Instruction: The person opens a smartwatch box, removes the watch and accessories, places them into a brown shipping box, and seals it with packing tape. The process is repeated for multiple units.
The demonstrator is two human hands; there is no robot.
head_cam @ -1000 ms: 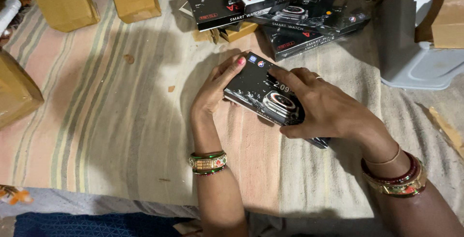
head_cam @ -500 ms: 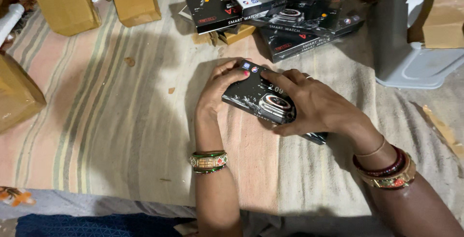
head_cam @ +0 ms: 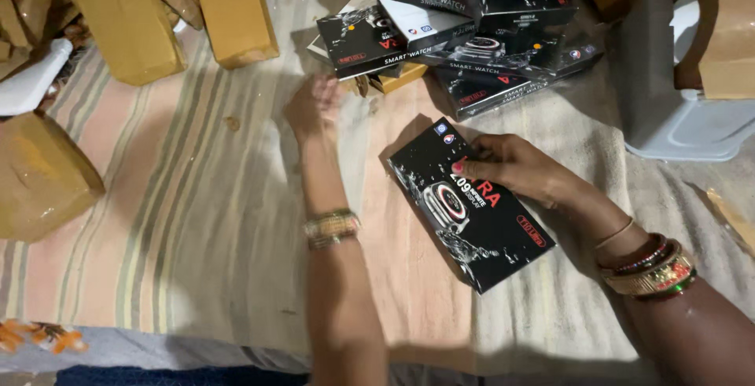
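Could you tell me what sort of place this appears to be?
Probably a home or small packing area, worked on the floor: a striped cloth serves as the surface, with a pile of black boxes and brown parcels on it. The right hand holds one black box.

A home packing spot: striped cloth underneath, stacked black product boxes, tan wrapped parcels around.

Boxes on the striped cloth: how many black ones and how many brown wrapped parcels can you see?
Black boxes: 6, one under the right hand, five in the pile beyond the left hand.
Brown wrapped parcels: 3 clearly.
Total: 9.
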